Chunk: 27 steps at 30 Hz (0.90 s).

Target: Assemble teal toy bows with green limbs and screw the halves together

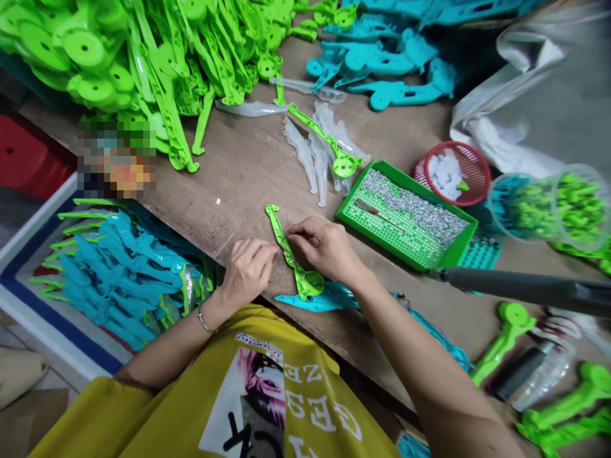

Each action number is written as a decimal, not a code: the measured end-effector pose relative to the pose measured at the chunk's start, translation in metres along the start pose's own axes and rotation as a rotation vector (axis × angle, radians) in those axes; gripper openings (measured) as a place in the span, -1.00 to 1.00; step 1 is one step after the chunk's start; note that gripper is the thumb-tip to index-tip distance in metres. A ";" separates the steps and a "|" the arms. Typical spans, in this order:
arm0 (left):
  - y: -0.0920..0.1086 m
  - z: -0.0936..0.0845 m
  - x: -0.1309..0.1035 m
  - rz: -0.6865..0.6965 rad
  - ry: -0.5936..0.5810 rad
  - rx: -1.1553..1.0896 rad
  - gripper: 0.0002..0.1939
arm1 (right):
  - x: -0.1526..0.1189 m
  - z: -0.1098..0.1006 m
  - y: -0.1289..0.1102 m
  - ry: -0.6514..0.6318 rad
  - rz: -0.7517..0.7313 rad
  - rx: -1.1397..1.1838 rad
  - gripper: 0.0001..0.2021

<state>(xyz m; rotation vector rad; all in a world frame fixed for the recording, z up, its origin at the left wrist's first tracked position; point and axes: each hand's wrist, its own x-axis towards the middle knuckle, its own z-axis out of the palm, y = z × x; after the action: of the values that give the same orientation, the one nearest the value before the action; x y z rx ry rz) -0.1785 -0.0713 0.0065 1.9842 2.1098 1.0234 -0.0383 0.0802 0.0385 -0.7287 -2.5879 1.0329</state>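
A long light-green plastic part with a rounded end lies slantwise near the table's front edge, its ribbed inner side up. My left hand is at its left side, thumb and fingertips pinched together. From the right, my right hand reaches to the middle of the part with its fingers closed in a pinch. Thin dark and shiny bits show on the part between the two hands. What either hand pinches is too small to make out. A blue plastic part lies partly under the green one's round end.
A green tray holds small silvery pieces and a screwdriver. Behind it stand a red basket and clear tubs. Green parts are heaped at the back left. A bin holds blue and green parts. A dark bar juts in from the right.
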 end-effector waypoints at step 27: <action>-0.012 0.010 -0.006 0.188 -0.061 -0.048 -0.59 | 0.022 -0.002 -0.008 -0.113 -0.031 -0.014 -0.86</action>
<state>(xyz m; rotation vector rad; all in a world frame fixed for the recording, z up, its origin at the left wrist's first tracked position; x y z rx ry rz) -0.1827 -0.0715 -0.0094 2.1935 1.8787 1.0154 -0.0584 0.0887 0.0466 -0.6490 -2.6952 1.0762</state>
